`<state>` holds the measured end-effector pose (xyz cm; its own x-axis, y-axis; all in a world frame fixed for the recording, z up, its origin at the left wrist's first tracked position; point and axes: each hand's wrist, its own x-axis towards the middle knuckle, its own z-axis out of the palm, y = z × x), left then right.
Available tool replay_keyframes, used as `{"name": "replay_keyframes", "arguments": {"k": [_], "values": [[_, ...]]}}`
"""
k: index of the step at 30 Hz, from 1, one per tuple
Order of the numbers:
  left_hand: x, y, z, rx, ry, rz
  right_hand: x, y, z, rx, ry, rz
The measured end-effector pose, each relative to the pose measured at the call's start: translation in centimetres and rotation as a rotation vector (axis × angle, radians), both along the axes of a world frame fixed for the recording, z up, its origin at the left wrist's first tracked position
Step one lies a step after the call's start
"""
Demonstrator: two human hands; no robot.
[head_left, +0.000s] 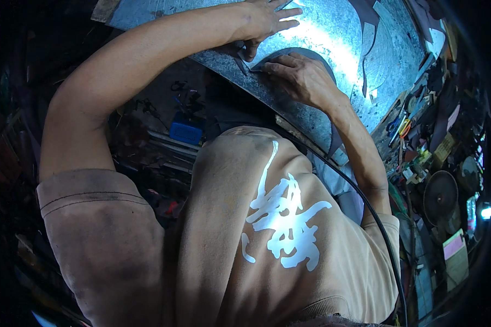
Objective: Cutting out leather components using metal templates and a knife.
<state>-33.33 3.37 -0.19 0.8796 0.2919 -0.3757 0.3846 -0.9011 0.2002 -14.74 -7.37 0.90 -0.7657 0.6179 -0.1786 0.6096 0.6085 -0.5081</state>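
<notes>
My left hand (264,24) rests at the far edge of view on a scuffed, bluish metal worktop (346,73), its fingers spread and the thumb pointing down toward the near edge. Just right of it, my right hand (305,80) lies with curled fingers on a dark, flat, curved-edged piece of sheet material (313,53). The fingertips pinch the left end of this piece near the worktop's edge. A small pale corner shows between the two hands. What lies beneath my right palm is hidden.
Dark cut strips (369,46) lie on the worktop's right side. Cluttered hand tools (403,128) and a round disc (441,197) stand further right. A blue box (186,128) sits below the worktop at left. A black cable (360,191) runs down past my right arm.
</notes>
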Motion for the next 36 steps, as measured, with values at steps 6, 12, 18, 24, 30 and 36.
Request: {"name": "replay_keyframes", "arguments": {"k": [6, 12, 18, 24, 30, 36], "values": [[0.3, 0.1, -0.5, -0.015, 0.019, 0.008, -0.1, 0.5, 0.0, 0.026, -0.009, 0.048], [0.0, -0.1, -1.0, -0.008, -0.03, 0.019, 0.1, 1.2, -0.7, 0.11, -0.032, 0.068], [0.2, -0.2, -2.7, 0.007, -0.048, 0.05, -0.1, 2.5, -1.0, 0.146, -0.061, 0.142], [0.4, -0.3, -0.1, -0.022, 0.041, 0.05, 0.3, 3.9, -0.4, 0.093, -0.098, 0.177], [0.0, -0.6, 1.0, 0.028, 0.017, 0.03, 2.3, 5.2, -0.8, 0.101, -0.076, 0.136], [1.1, -0.3, 1.5, 0.006, 0.105, 0.032, 4.3, 5.9, -1.2, 0.078, -0.055, 0.063]]}}
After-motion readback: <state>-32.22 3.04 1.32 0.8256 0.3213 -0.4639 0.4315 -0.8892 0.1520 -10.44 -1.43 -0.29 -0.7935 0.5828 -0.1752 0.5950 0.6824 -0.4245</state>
